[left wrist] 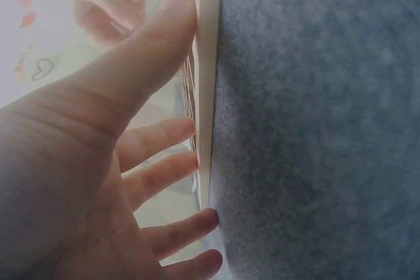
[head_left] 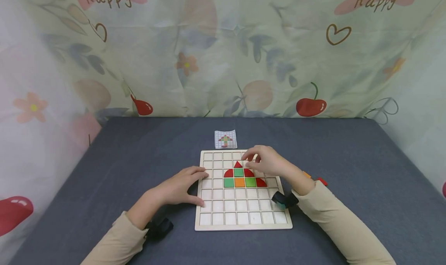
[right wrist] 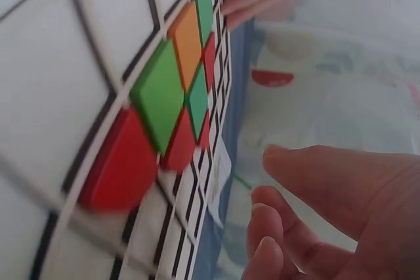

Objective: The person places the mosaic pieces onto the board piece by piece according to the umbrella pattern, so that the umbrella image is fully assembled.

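Note:
A pale wooden grid board lies on the table, with a red triangle above a green square flanked by red quarter-round pieces. Below them runs a row of a green square, an orange square, a light green square and another red quarter-round. My left hand rests at the board's left edge, fingers and thumb spread. Over the board's upper right hovers my right hand, fingers loosely bent; in the right wrist view nothing shows between thumb and fingers.
A small printed card with a coloured grid picture lies just beyond the board. An orange piece and a red piece lie by my right forearm, partly hidden. A patterned curtain hangs behind the dark table.

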The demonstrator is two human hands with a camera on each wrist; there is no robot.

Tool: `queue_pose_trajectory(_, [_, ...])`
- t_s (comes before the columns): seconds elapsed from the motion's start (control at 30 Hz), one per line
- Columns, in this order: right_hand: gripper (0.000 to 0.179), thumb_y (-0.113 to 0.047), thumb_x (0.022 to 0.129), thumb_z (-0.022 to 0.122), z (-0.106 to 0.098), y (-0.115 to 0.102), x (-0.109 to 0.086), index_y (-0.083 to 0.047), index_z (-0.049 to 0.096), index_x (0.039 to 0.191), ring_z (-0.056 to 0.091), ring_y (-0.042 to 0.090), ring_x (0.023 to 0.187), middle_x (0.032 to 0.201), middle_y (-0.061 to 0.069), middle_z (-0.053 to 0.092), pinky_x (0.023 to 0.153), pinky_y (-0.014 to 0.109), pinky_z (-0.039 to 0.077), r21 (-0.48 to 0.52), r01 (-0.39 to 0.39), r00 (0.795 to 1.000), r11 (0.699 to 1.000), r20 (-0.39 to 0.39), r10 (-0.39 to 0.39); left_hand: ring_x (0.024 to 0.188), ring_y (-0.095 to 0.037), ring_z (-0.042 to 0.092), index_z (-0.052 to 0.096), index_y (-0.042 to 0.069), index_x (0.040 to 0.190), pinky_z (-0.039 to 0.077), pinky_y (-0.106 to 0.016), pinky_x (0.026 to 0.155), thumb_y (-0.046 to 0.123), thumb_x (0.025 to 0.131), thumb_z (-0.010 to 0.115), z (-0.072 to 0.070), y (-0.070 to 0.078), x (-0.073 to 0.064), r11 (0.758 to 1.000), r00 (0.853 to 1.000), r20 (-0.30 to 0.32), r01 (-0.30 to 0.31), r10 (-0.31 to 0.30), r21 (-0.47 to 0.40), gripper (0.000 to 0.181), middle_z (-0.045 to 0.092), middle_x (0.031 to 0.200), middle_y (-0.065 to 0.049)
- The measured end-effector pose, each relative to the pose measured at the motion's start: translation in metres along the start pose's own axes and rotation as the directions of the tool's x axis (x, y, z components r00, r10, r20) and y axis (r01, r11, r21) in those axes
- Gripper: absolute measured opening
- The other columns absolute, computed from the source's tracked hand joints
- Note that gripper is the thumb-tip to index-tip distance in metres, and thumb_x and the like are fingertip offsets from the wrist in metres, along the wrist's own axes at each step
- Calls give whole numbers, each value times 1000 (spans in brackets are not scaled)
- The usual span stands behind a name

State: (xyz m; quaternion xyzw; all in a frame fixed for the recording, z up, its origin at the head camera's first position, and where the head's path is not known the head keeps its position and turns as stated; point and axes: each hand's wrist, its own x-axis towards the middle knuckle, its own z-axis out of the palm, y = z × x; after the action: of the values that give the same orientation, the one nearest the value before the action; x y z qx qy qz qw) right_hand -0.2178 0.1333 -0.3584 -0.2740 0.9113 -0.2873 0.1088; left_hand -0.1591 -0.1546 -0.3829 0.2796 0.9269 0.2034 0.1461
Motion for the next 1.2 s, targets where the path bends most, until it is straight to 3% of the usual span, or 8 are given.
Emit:
queue_pose_trajectory(0.27, [23,-11,87,64,-24,33,-28,-2,66,108,50,14,65,92,11,63,57,27,42,33,-83,994,996,-66,85,133,-32,35,44,10,138,34,-49,106,48,72,75,1,-1,0,1000,1000,-7,-1,1,7,82,38,145,-11])
queue_pose_trajectory(0.47, [25,-15,88,63,-42,56,-50,-3,65,110,56,17,68,98,13,63,60,28,45,55,-158,985,986,-57,161,134,-32,35,44,10,138,33,-50,106,48,72,75,1,-1,-1,1000,1000,-6,-1,1,4,82,38,145,-11])
queue_pose_trajectory(0.87, [32,-19,83,70,-64,95,-82,4,64,105,53,7,66,86,6,63,62,22,46,63,-206,978,977,36,204,133,-32,35,44,10,138,34,-50,106,49,72,75,0,-1,0,1000,1000,-1,13,-13,2,83,38,145,-11])
queue_pose_trajectory(1.2, [34,-20,78,74,-78,123,-104,3,61,100,51,4,67,80,1,57,63,22,44,113,-286,947,951,185,263,134,-31,33,43,12,139,32,-49,107,49,72,75,0,0,0,999,999,8,33,-33,-7,83,37,146,-10])
